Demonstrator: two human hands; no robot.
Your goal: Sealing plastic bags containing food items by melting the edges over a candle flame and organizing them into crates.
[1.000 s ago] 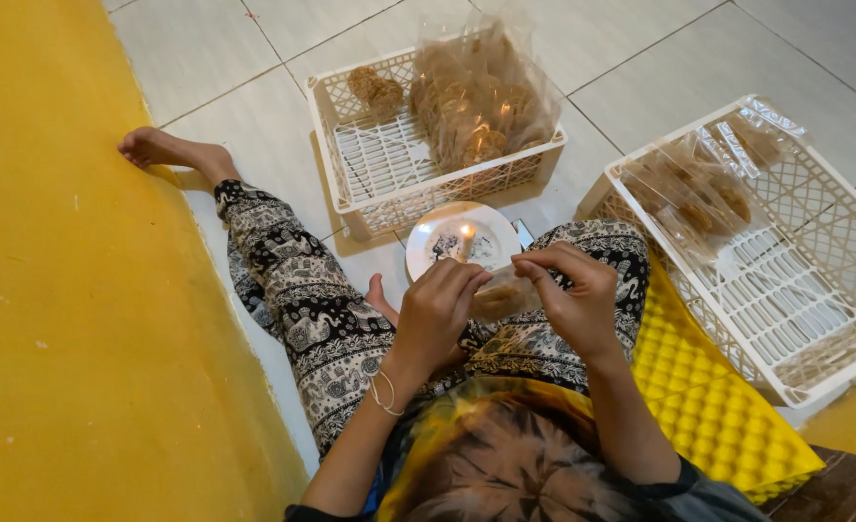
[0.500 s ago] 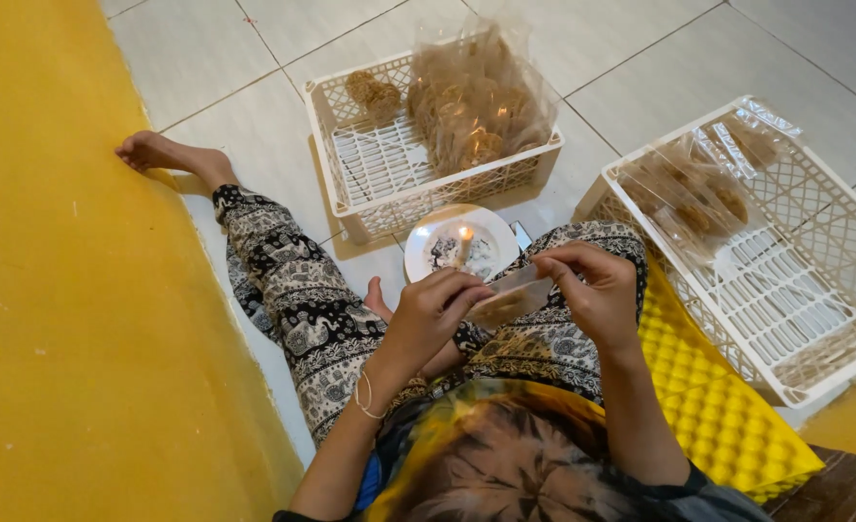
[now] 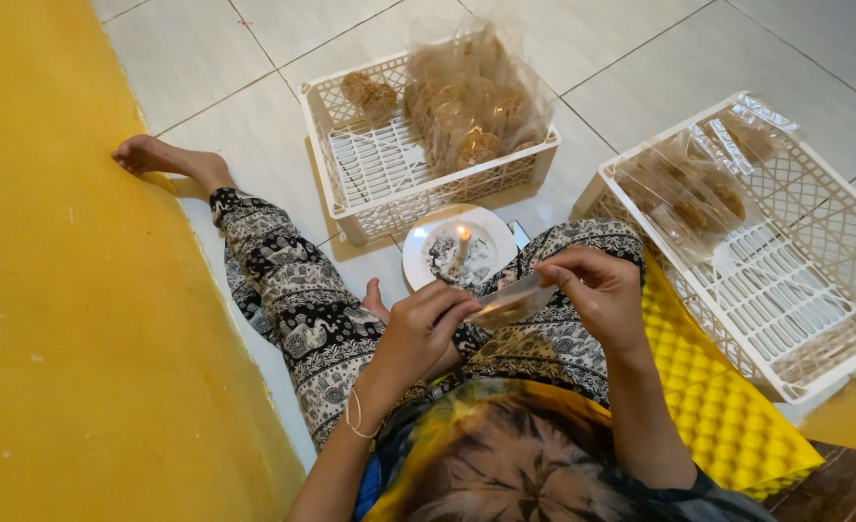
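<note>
Clear plastic, a small packet [image 3: 510, 302] with something brown inside, sits between my two hands just above my lap. My left hand [image 3: 426, 333] has its fingers curled closed on the near end of the packet, and my right hand [image 3: 597, 290] pinches the far end between thumb and fingertips, so both hands have a firm hold of it. The packet lies roughly level, tilted a little up toward the right.

Just beyond it, on the tiled floor, I see a white plate [image 3: 418, 253] with a short lit candle [image 3: 463, 242] standing on it. Behind the plate is a white plastic crate [image 3: 370, 184] holding a big clear bag of brown snacks [image 3: 471, 106]. To my right stands a second white crate [image 3: 795, 290] with several filled packets [image 3: 689, 188] lying inside. My legs, in patterned trousers [image 3: 292, 300], stretch left beside a yellow mat [image 3: 70, 319].
</note>
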